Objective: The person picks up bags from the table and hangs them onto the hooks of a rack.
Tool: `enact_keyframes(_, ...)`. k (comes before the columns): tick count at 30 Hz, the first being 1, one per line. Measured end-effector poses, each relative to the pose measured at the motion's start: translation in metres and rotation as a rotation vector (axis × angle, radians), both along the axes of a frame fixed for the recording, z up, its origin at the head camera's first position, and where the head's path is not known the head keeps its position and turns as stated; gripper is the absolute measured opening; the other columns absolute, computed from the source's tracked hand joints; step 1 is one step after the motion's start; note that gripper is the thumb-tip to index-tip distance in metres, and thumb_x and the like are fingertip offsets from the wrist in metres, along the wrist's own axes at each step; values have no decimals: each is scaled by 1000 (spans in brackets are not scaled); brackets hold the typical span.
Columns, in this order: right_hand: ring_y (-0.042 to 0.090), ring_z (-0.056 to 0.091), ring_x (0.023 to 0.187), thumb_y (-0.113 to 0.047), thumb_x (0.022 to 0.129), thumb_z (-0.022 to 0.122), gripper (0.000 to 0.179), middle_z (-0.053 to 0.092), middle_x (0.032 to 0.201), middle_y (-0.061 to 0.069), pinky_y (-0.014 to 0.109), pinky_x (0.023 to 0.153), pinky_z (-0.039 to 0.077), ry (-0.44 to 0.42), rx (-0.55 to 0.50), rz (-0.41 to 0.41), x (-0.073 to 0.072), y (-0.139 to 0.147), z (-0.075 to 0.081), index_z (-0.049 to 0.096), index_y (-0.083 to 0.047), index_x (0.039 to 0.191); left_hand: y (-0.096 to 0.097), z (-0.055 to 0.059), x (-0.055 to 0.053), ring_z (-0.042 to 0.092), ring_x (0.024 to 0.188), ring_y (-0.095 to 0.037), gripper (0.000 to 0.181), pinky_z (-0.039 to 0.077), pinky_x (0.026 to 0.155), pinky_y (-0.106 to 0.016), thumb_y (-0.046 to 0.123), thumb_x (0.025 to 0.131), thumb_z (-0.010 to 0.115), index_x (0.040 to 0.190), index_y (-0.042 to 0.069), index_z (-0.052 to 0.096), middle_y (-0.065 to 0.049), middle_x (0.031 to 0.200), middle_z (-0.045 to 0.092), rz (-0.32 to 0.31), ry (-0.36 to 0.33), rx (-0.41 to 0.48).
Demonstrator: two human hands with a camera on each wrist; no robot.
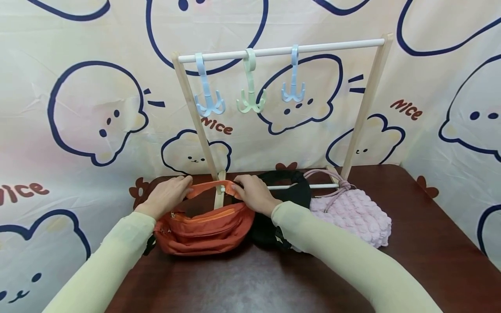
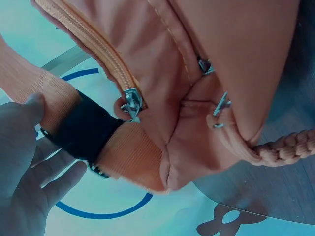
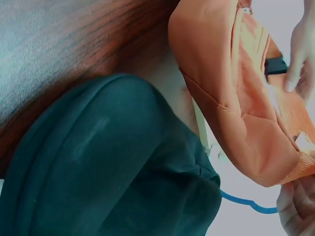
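An orange waist bag (image 1: 207, 228) with zipped pockets stands at the left of the table, in front of the rack. My left hand (image 1: 169, 195) pinches its strap (image 2: 133, 157) close to a black buckle (image 2: 88, 125), thumb on one side and fingers behind. At the other end of the raised strap, my right hand (image 1: 256, 193) grips the webbing above the bag's right end. In the right wrist view, my right hand (image 3: 298, 204) is partly cut off by the frame edge. Right beside the orange bag lies a black bag (image 1: 297, 193), partly behind my right forearm.
A pink puffy drawstring bag (image 1: 358, 215) lies at the right. Behind the bags stands a wooden rack with a white top rail (image 1: 332, 46). From it hang a blue hook (image 1: 209, 102), a green hook (image 1: 250, 100) and another blue hook (image 1: 293, 89). Printed cloth surrounds the brown table (image 1: 430, 261).
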State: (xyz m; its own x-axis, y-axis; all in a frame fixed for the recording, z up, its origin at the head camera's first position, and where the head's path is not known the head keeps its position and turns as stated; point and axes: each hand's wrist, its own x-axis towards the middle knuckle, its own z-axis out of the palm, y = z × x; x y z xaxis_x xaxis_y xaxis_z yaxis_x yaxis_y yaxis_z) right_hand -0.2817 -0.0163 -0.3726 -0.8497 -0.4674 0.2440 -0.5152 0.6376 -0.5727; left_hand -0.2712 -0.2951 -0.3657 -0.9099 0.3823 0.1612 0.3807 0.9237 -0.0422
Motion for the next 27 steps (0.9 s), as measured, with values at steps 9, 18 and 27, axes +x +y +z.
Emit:
enact_keyframes(9,10,58,66,-27,103,58,23,71,86,0,25,61,45,-22,-30,4,6,-2,6,73,-11,111,-6,-3,2,57,73,-20,9,52,67,-40,13,97,67,103,8,69,-7,87,57,26,-22,-22)
enact_keyframes(18,9,59,68,-27,103,58,22,71,87,0,26,65,47,-23,-26,9,11,2,6,72,-11,108,-14,-5,6,63,83,-25,13,55,74,-45,10,98,65,111,9,61,-8,92,64,63,-56,-4)
enact_keyframes(27,9,57,65,-27,103,58,21,69,84,0,24,62,45,-34,-22,3,13,5,2,72,-11,104,-17,-4,8,63,73,-19,13,53,67,-41,14,100,62,109,9,55,-5,85,68,54,-77,24)
